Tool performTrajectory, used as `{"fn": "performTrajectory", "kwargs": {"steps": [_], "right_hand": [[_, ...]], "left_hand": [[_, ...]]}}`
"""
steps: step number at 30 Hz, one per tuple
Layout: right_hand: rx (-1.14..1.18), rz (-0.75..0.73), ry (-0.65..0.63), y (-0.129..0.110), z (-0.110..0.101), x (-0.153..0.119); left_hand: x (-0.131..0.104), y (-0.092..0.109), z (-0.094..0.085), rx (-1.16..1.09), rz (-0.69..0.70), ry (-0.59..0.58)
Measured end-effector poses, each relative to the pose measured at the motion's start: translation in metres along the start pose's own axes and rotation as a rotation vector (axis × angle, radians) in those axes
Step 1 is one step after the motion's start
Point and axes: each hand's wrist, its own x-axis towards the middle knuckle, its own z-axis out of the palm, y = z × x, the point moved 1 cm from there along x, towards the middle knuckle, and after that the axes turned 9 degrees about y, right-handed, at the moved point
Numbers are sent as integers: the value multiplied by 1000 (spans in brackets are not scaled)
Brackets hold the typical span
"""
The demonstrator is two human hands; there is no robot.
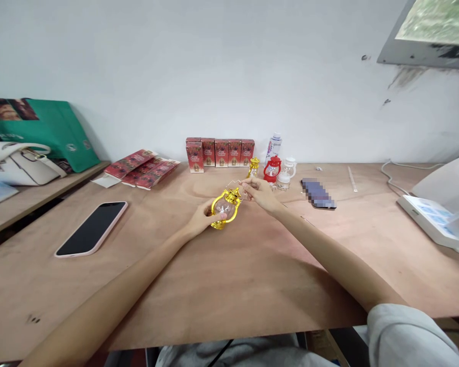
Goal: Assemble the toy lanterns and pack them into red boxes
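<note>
A small gold lantern (226, 208) with a clear round globe is tilted slightly above the table, gripped at its side by my left hand (201, 218). The fingers and thumb of my right hand (260, 194) pinch a thin bent wire handle (234, 182) at the lantern's top. Whether both wire ends sit in the lantern is too small to tell. Just behind my right hand stand another gold lantern (253, 167), a red lantern (272, 169) and a white lantern (289, 166). A short clear jar-like piece (283, 181) is beside them.
Several small red boxes (222, 153) line the wall, near a bottle (274, 147). Flattened red cartons (149, 172), a pink-edged phone (92, 229), a white handbag (21, 163) and a green bag (61, 132) are left. Right are a dark phone (317, 193) and a white device (436, 219).
</note>
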Motion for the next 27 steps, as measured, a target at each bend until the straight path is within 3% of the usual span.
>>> {"fn": "performTrajectory", "kwargs": {"steps": [17,23,27], "right_hand": [[-105,44,21,21,-3,4],[-120,-69,32,15,-5,3],[-135,-122,-61,9,-6,2]], "left_hand": [[-1,2,-1,-18,7,-10],[-2,5,0,-24,-11,-15],[-2,5,1,-11,2,-53]]}}
